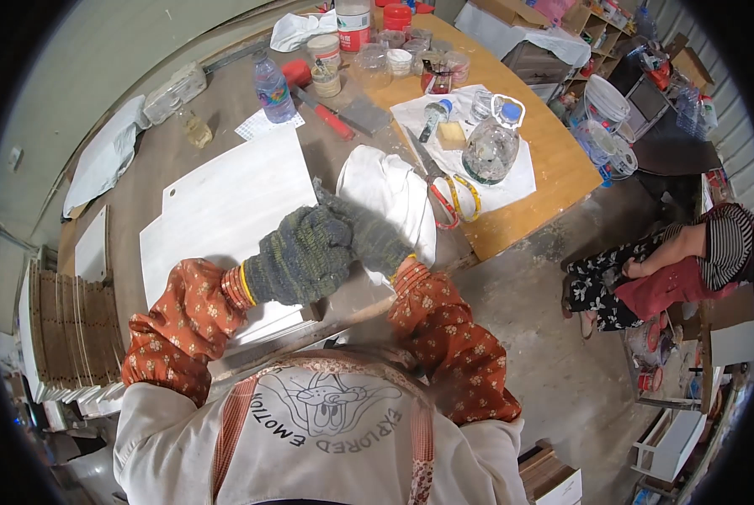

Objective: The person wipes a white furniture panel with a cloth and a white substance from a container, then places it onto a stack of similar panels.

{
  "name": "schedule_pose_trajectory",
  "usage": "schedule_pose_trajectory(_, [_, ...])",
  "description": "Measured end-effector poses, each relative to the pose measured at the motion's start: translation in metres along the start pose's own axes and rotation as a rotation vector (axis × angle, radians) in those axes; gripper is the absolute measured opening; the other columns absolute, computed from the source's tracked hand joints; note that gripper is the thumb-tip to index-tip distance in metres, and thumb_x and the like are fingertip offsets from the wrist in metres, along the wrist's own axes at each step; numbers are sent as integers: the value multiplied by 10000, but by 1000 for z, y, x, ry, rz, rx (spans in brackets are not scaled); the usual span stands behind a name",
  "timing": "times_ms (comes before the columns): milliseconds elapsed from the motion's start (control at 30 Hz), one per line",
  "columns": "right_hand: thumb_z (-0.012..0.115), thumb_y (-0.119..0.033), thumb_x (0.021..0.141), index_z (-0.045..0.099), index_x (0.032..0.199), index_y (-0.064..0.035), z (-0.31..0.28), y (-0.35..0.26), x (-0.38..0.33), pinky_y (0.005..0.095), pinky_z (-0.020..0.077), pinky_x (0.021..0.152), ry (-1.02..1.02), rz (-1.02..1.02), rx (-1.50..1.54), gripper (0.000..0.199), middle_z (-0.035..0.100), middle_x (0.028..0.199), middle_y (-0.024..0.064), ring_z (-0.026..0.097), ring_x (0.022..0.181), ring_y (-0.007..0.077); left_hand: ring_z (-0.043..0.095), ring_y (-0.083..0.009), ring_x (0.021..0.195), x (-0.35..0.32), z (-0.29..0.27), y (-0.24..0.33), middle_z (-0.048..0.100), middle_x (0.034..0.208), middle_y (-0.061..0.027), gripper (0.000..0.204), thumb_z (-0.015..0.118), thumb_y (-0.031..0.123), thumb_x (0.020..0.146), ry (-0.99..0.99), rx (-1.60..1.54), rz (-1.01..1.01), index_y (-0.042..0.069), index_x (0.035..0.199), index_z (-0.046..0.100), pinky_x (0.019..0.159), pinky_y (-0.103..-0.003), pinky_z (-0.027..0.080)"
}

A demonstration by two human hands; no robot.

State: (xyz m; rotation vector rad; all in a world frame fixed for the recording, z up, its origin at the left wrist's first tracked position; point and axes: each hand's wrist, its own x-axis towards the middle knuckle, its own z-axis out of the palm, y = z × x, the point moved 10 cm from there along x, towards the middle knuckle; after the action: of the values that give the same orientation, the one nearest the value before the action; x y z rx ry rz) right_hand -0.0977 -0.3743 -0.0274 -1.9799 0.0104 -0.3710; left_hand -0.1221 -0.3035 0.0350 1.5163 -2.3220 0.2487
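My left hand (pixel 300 257) and my right hand (pixel 372 236), both in dark green-grey knit gloves with yellow cuffs, meet in front of me at the right edge of a stack of white panels (pixel 230 192). The left hand's fingers are curled in against the right glove; what they hold, if anything, is hidden. My right hand points up and to the left, its fingers partly covered and blurred. A crumpled white cloth (pixel 387 189) lies just beyond and beside the right hand.
Scissors (pixel 454 195), a sponge (pixel 452 135) and a large clear jug (pixel 491 151) rest on white paper to the right. A water bottle (pixel 273 88) and a red-handled tool (pixel 333 120) lie farther back. Brown-edged panels (pixel 70 328) stand at left. Another person (pixel 688 252) sits at right.
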Motion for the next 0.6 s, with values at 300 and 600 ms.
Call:
schedule_pose_trajectory(300, [541, -59, 859, 532, 1248, -97, -49, 37, 21, 338, 391, 1014, 89, -530, -622, 391, 508, 1308, 81, 491, 1194, 224, 544, -295, 1028, 6, -12, -22, 602, 986, -98, 117, 671, 193, 733, 212, -339, -139, 123, 823, 640, 874, -455, 425])
schedule_pose_trajectory(600, [535, -344, 828, 497, 1213, -106, -211, 70, 44, 455, 445, 851, 437, 614, -1131, 453, 571, 1068, 199, 560, 1014, 353, 562, -312, 1020, -24, -21, -63, 616, 1049, -102, 216, 626, 120, 767, 387, -145, -280, 96, 980, 648, 942, -472, 398])
